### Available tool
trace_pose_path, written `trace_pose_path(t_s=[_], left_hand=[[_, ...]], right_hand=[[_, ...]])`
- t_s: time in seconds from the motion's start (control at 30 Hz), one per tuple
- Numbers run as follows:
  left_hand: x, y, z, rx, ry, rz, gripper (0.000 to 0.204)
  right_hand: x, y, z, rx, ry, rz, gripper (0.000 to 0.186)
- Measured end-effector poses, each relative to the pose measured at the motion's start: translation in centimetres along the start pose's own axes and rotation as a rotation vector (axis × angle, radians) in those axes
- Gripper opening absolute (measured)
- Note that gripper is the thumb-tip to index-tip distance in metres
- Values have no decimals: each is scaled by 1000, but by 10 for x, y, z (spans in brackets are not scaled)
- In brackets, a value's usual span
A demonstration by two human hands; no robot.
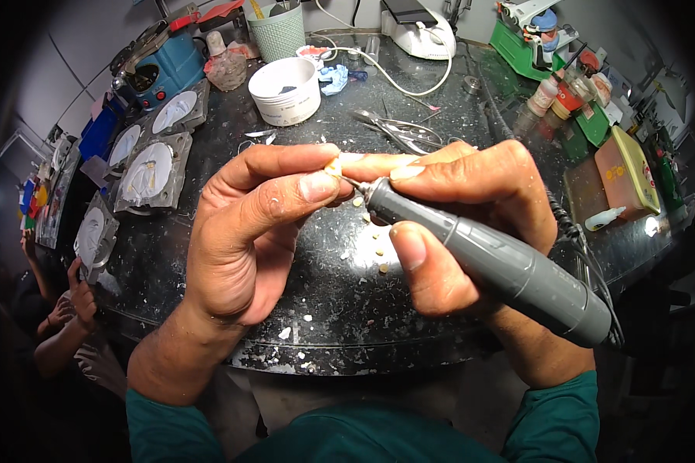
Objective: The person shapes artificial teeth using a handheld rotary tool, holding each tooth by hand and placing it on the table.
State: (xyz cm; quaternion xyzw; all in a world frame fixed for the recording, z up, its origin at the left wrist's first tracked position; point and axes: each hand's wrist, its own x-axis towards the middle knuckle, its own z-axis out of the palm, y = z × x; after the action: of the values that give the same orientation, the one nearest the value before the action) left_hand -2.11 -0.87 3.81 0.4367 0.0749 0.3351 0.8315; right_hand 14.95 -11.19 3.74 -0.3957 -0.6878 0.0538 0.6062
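Observation:
My left hand (247,231) pinches a small yellowish-white piece (333,167) between thumb and index finger at the middle of the view. My right hand (486,201) grips a grey rotary handpiece (486,261), its thin metal bit touching or very close to that piece. A coiled cable hangs beside the handpiece's back end. Below the bit, several small cream discs (383,268) lie on the speckled black bench (301,355) among white scraps. Behind my right hand lie metal tools (394,127), partly hidden.
Metal flasks with white plaster (143,174) line the left, near a blue appliance (166,69). A white tub (284,99), green cup (275,31) and white device (417,42) stand behind. Bottles (543,100) and a box (625,174) are at right. Other people's hands (81,297) show far left.

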Motion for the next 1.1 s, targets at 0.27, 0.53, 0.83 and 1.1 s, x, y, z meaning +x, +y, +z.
trace_pose_path(t_s=[0.27,0.53,0.83,1.1], left_hand=[[0,0,-1,47,-13,29,24],[0,-1,-1,14,-6,13,24],[0,-1,1,62,14,38,21],[-1,-2,0,86,31,63,19]], right_hand=[[0,-6,1,6,9,63,28],[-1,-1,3,-14,23,37,27],[-2,-4,6,-34,35,73,26],[-1,2,5,-40,20,-27,26]])
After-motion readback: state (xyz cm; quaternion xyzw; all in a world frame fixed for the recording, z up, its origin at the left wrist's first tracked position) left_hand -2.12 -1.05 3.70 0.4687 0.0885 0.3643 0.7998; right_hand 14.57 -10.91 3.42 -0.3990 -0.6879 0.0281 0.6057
